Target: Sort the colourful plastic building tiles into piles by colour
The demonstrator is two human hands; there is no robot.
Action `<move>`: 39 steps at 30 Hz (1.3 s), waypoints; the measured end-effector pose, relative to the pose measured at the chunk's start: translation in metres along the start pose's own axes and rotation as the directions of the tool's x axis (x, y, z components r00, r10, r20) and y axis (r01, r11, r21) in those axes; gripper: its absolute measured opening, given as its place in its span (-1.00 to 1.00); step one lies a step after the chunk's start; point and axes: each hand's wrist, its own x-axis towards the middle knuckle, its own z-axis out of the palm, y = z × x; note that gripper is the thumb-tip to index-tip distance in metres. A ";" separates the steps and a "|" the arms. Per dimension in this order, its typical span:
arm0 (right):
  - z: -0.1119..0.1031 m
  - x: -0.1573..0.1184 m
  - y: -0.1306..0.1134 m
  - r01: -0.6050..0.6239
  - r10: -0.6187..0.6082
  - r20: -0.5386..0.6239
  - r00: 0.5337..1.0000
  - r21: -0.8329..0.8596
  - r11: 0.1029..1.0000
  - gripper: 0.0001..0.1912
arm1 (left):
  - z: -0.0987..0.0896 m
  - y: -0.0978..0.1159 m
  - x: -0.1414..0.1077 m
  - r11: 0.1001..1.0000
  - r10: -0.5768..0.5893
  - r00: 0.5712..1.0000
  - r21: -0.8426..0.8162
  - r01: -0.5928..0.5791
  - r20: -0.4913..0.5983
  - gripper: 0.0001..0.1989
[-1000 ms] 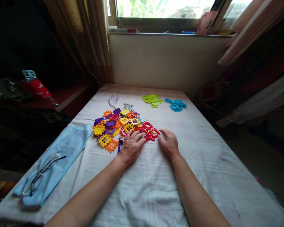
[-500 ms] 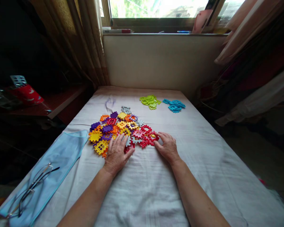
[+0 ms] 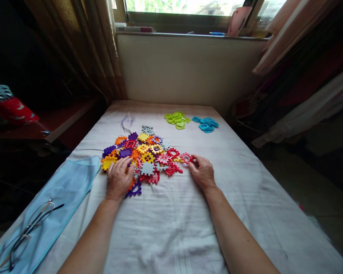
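A mixed pile of notched plastic building pieces lies on the white sheet, with a grey square piece (image 3: 148,168) and a yellow window-like piece (image 3: 148,157) among them. My left hand (image 3: 119,179) rests over the pile's left side, its fingers stretched out and hiding some pieces. A purple piece (image 3: 135,188) shows at the near edge, just right of that hand. My right hand (image 3: 202,172) is at the pile's right end, thumb and fingers closed on the edge of a red frame piece (image 3: 186,158). More red pieces (image 3: 173,169) lie just left of it.
Farther back are a heap of lime-green pieces (image 3: 177,119) and a heap of blue pieces (image 3: 206,124). At left, eyeglasses (image 3: 31,228) lie on a light-blue cloth (image 3: 68,194). A wall (image 3: 188,68) and window stand beyond the bed's far edge.
My left hand has slid left across the pile, uncovering the grey square and the purple piece. My right hand now has the red frame piece slightly apart from the other red ones.
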 end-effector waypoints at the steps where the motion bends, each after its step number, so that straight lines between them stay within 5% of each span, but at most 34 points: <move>1: 0.000 0.002 0.004 -0.021 0.021 -0.010 1.000 -0.017 1.000 -0.66 | 0.001 0.000 0.000 1.000 0.001 1.000 0.001 -0.001 0.000 -0.63; 11: -0.006 0.004 0.010 -0.131 0.129 -0.025 0.991 -0.159 0.979 -0.68 | 0.001 0.005 -0.001 0.998 0.009 0.999 0.062 -0.012 0.039 -0.66; 19: -0.016 0.005 0.023 -0.290 0.255 -0.158 0.954 -0.266 0.919 -0.74 | 0.000 0.007 0.000 0.997 0.015 0.999 0.077 -0.019 0.048 -0.70; 24: -0.012 0.001 0.013 -0.088 0.058 -0.181 0.982 -0.161 0.983 -0.74 | -0.001 0.008 0.000 0.997 0.011 0.997 0.071 -0.016 0.071 -0.69; 30: -0.001 -0.012 -0.024 0.274 -0.274 0.030 0.961 0.006 0.962 -0.82 | 0.001 0.009 -0.002 0.998 0.009 0.997 0.057 -0.013 0.075 -0.70; 39: -0.001 -0.021 -0.047 0.376 -0.373 0.172 0.912 0.020 0.927 -0.58 | -0.001 0.011 -0.001 0.998 0.017 0.996 0.060 -0.023 0.090 -0.70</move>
